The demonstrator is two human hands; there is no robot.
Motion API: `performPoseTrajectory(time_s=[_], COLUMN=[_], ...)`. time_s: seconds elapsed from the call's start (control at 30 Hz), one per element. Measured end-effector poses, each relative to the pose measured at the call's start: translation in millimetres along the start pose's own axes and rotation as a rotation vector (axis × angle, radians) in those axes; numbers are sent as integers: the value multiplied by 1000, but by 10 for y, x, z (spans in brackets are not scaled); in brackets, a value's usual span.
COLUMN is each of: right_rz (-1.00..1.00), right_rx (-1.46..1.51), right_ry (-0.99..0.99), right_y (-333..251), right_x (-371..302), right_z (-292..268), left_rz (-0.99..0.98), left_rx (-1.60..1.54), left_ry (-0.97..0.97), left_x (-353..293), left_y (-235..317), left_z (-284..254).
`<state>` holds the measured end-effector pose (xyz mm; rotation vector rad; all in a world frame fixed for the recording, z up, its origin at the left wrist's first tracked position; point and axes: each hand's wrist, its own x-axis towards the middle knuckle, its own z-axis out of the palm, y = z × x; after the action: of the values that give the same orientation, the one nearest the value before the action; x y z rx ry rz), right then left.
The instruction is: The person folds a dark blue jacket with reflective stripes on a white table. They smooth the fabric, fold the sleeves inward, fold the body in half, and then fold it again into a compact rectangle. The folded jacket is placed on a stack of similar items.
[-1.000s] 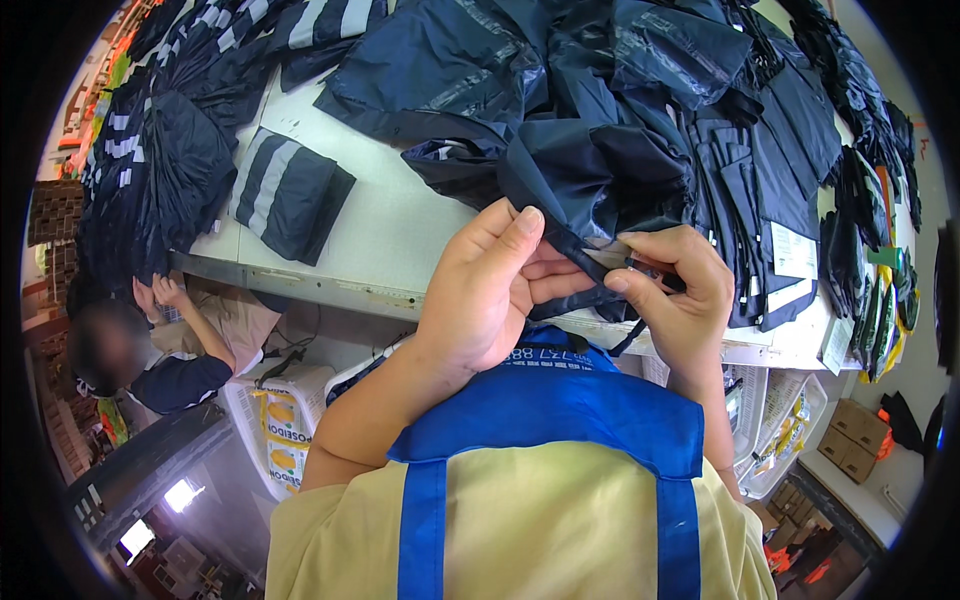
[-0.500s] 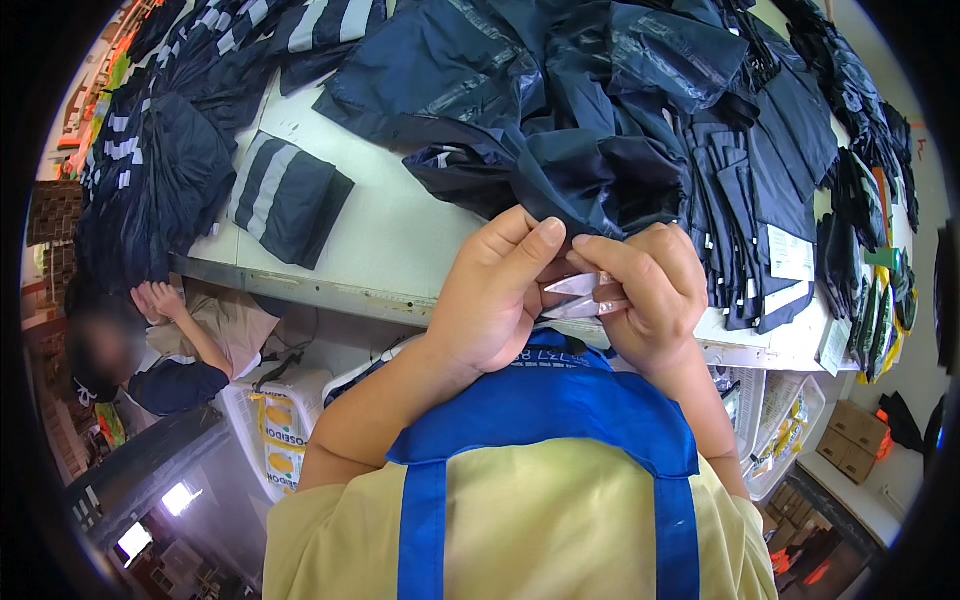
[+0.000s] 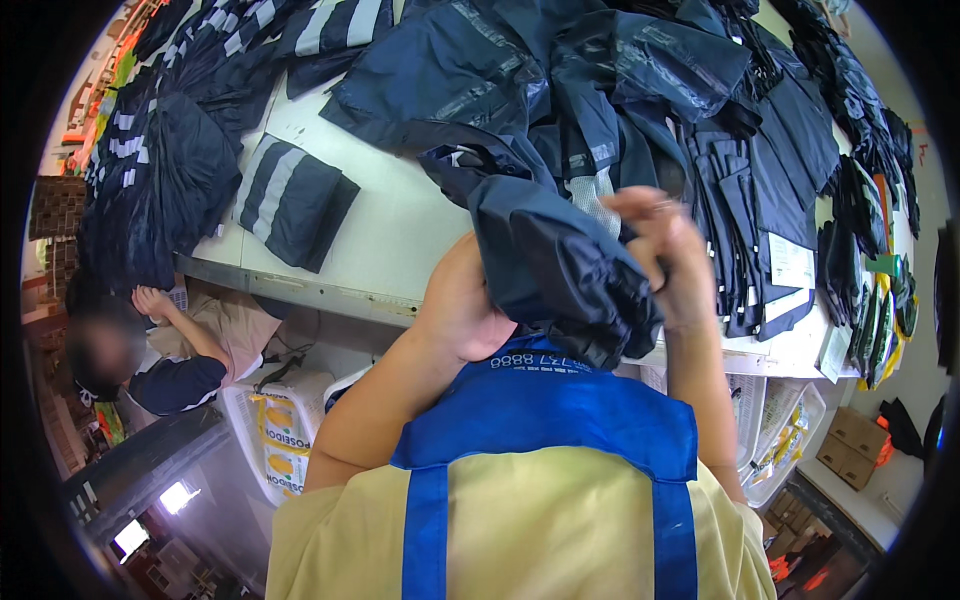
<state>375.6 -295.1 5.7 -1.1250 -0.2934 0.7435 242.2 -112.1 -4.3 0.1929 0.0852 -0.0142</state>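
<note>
A dark navy garment [image 3: 560, 250] is bunched up in front of my chest, its loose folds spilling over the table edge. My left hand [image 3: 465, 295] is at its left side, with the fingers hidden under the cloth. To the right of the bunched cloth, my right hand [image 3: 675, 250] is smeared by motion. Its fingers look bent, but I cannot make out whether anything is in them. A pale mesh lining [image 3: 592, 195] shows between the folds, close to the right fingers. The snips are not visible now.
A folded navy garment with grey stripes [image 3: 295, 203] lies left on the white table [image 3: 385, 225]. Stacked dark garments [image 3: 725, 200] lie right; more are heaped at the far left [image 3: 165, 190]. Another person [image 3: 180, 365] sits left. White baskets [image 3: 240, 425] stand below the table.
The garment has been lifted and flopped over toward me, covering my left fingers and baring the mesh lining. My right hand, which held small metal snips, has moved slightly right, away from the left.
</note>
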Motion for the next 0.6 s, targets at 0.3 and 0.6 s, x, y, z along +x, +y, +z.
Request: performPoseTrajectory(time_s=[0.3, 0.6], right_rz=[-22, -123], right_rx=[-360, 7], right_ry=[192, 313], right_y=[153, 178], right_x=[207, 223], right_z=[407, 553], left_rz=[511, 676], left_rx=[1566, 2195], left_ry=[153, 168], left_x=[5, -126], left_y=[73, 227], left_z=[482, 326])
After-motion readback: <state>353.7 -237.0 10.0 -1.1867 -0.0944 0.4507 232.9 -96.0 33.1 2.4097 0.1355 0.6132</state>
